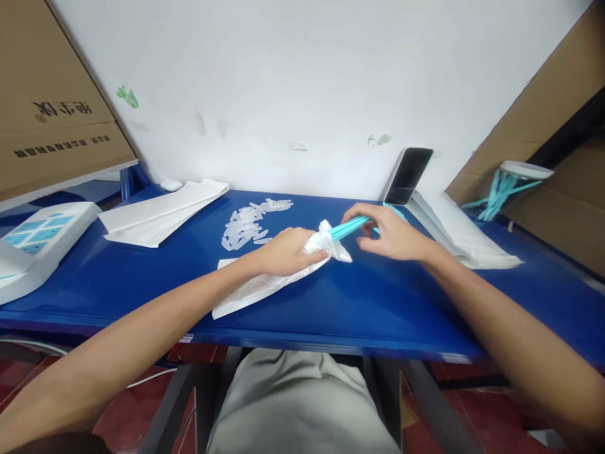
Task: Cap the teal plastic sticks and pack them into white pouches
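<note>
My left hand (286, 251) is closed on the gathered mouth of a white plastic bag (258, 291), which lies flat on the blue table under my wrist. A bundle of thin teal sticks (348, 228) juts from the crumpled mouth toward the right. My right hand (396, 232) has its curled fingers around the far part of that bundle, hiding some of it. Behind my left hand lies a loose pile of small translucent white strips (244, 226).
Another white bag (161, 214) lies at the left, near a white device with blue panels (45, 227). A phone (410, 175) leans against the wall. To the right are more white packaging (477, 239) and a clear cup (494, 200) with teal sticks. Cardboard (61, 107) flanks the table.
</note>
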The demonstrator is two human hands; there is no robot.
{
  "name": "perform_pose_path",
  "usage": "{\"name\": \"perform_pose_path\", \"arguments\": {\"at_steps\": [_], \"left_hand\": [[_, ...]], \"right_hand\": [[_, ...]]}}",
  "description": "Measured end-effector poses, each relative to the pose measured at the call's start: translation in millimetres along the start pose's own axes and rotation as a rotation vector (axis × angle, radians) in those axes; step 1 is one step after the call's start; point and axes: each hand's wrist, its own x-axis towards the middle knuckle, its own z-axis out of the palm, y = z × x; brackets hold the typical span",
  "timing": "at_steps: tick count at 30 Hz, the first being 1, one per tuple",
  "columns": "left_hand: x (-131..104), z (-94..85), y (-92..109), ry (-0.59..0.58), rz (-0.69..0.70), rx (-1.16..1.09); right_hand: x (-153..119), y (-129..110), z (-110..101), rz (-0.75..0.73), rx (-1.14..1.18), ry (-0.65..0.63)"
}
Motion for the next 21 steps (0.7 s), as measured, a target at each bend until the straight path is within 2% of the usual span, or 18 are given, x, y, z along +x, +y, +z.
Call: {"name": "perform_pose_path", "arguments": {"at_steps": [3,5,9,15,21], "left_hand": [[0,3.6,1,0.04,-0.018,-0.033],[0,7.1,3,0.05,-0.003,-0.051],[1,12.8,4,0.035,0.035,-0.068],[1,14.2,3,0.025,0.037,-0.061],[2,13.8,4,0.007,0.023,-0.037]], "right_hand": [[6,7,12,0.056,0.456,0.13],[11,7,21,0.123,0.613,0.271],[18,-3,29,0.207,0.905,0.389],[22,-8,34,0.199,0.992,0.354],[24,-4,43,0.206,0.948,0.333]]}}
